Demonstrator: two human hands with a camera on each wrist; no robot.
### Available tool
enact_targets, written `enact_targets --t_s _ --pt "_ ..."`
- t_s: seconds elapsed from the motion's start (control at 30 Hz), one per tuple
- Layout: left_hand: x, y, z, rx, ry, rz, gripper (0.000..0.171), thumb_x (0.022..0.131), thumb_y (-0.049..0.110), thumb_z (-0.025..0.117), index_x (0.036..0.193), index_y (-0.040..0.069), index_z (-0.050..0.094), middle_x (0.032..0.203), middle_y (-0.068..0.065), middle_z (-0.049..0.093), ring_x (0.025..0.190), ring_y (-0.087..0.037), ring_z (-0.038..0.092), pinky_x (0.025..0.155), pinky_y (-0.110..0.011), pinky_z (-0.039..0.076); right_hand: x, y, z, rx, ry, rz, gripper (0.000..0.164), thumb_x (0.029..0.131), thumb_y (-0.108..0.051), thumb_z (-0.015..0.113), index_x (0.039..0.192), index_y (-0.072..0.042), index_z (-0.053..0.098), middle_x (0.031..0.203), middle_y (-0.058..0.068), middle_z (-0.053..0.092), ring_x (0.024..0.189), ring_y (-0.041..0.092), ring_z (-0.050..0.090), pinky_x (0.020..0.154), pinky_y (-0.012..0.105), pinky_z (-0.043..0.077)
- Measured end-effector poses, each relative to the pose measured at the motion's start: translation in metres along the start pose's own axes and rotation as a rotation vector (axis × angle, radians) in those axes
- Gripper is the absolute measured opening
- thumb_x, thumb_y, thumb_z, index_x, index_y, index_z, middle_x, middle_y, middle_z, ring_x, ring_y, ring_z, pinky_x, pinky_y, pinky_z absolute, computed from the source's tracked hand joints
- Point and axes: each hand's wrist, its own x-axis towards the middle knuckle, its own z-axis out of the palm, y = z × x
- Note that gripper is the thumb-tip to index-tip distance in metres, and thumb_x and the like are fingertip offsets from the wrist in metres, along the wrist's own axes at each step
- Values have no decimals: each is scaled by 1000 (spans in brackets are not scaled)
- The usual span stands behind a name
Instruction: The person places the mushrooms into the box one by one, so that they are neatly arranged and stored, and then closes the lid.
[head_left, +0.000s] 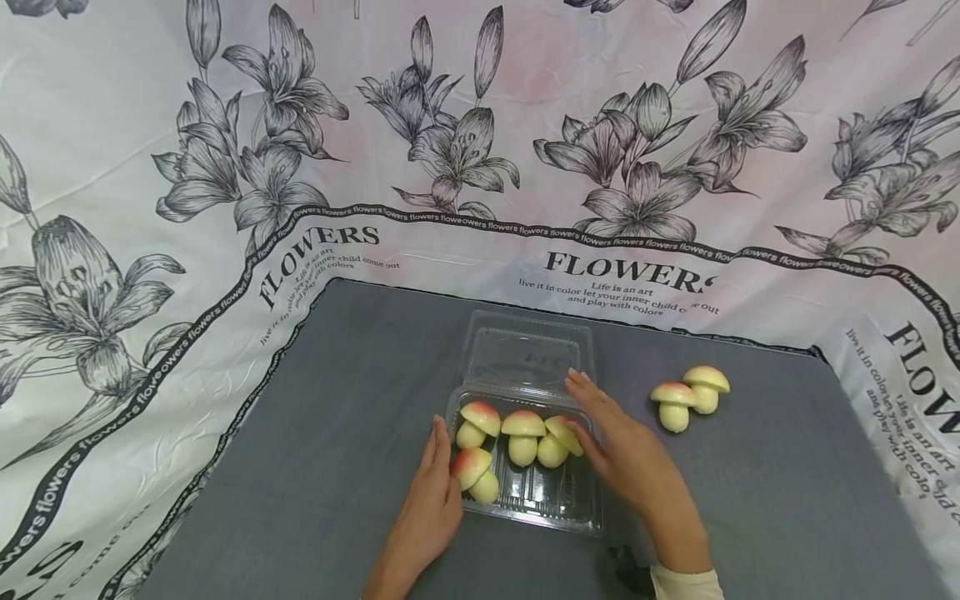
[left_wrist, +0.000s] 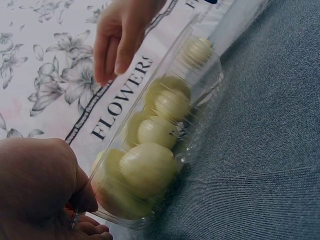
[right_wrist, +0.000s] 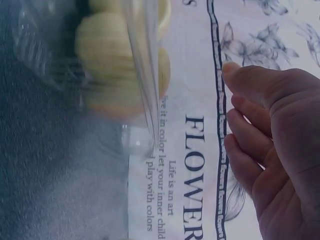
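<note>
A clear plastic clamshell box [head_left: 536,512] lies with its lid folded back. Several mushroom-shaped pieces [head_left: 522,433], pale yellow with reddish caps, sit inside its left and back parts. My left hand [head_left: 431,504] is at the box's left side; in the left wrist view its thumb and fingers [left_wrist: 85,197] pinch the rim near a mushroom piece [left_wrist: 145,172]. Over the box's right edge hovers my right hand [head_left: 626,450], fingers extended and holding nothing. From the right wrist view, this hand [right_wrist: 280,130] appears apart from the box wall, its fingers loosely bent.
Two more mushroom pieces [head_left: 673,408] stand together on the grey tabletop [head_left: 337,400], right of the box. The raised lid [head_left: 525,354] leans toward the back. A white flower-print cloth [head_left: 465,242] borders the table behind and at the sides.
</note>
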Motion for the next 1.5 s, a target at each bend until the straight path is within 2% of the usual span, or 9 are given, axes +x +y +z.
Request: enact_targets --t_s 0.1,0.23,0.5,0.7,0.97,1.1,1.27,1.5 --pt "1 0 0 3 -2 0 71 105 -5 41 167 -5 7 176 -21 5 160 -31 12 121 -57 30 -2 4 -5 -11 -8 41 72 95 -10 79 160 -13 47 162 12 50 128 37 64 90 51 58" --pt "2 0 0 9 -4 4 72 105 -5 42 167 -5 7 176 -21 5 160 -30 12 120 -57 31 -5 10 -9 -21 -9 77 72 96 -11 78 161 -14 46 163 11 48 132 36 62 94 52 57" --pt "1 -2 0 5 -8 -2 72 104 -6 41 167 -5 7 176 -22 4 160 -32 11 123 -57 27 -7 22 -15 -9 1 130 70 98 -10 76 161 -10 46 163 16 47 134 41 59 98 58 53" --pt "1 -1 0 -5 -8 -6 71 105 -5 41 167 -5 6 176 -21 4 160 -32 11 122 -58 29 -10 31 -21 -22 21 165 73 96 -10 78 161 -9 45 164 15 46 130 44 61 96 61 52" --pt "1 -2 0 16 1 -8 71 104 -5 42 167 -5 8 176 -20 5 161 -31 13 123 -57 28 -14 41 -30 -31 36 220 79 95 -13 80 164 -12 41 165 15 44 141 44 52 102 63 46" --pt "1 -2 0 20 2 -6 71 104 -5 42 167 -5 9 176 -20 6 160 -31 14 122 -57 28 -17 47 -34 -33 24 253 83 96 -15 79 167 -16 36 167 15 41 140 47 51 98 67 47" --pt "0 -2 1 25 3 -3 71 104 -5 43 167 -5 9 176 -21 6 160 -30 16 120 -56 32 -21 54 -37 -38 25 279 83 96 -14 79 166 -14 36 168 16 39 140 49 50 96 68 47" --pt "0 -2 1 21 3 -5 71 104 -5 43 167 -5 9 176 -20 5 161 -31 12 124 -57 25 -29 65 -41 -47 42 301 84 94 -11 80 166 -13 35 167 19 39 120 56 61 84 70 49"
